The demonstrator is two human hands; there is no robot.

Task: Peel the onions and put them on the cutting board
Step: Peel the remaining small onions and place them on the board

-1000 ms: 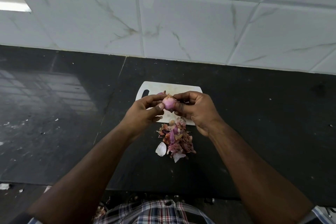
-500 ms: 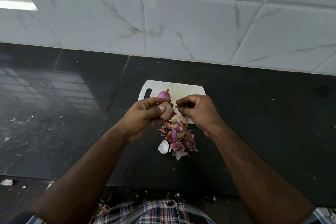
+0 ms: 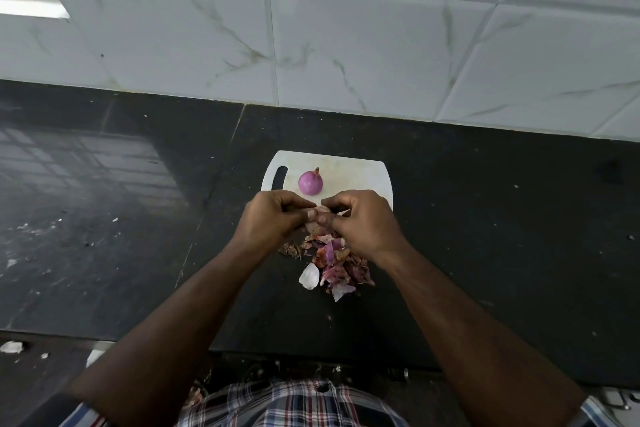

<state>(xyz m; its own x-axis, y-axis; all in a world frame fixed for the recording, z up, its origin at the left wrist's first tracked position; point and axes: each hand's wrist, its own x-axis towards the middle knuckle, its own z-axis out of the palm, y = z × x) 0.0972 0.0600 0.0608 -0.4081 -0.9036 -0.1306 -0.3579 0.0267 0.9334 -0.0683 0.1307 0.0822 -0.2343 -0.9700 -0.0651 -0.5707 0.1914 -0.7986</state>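
Black counter (image 3: 485, 218): 1 peeled onion (image 3: 310, 182) on board (image 3: 349, 172), both hands—left hand (image 3: 273, 218), right hand (image 3: 363, 222)—pinching 2nd onion (image 3: 320, 211).

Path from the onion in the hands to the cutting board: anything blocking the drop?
Nothing visible blocks it. Both hands, left hand and right hand, hold the onion at the near edge of the cutting board. One peeled onion sits left of centre; bare board lies to its right.

Onion (image 3: 310, 183) on board (image 3: 360, 173), peels (image 3: 334, 262) before.
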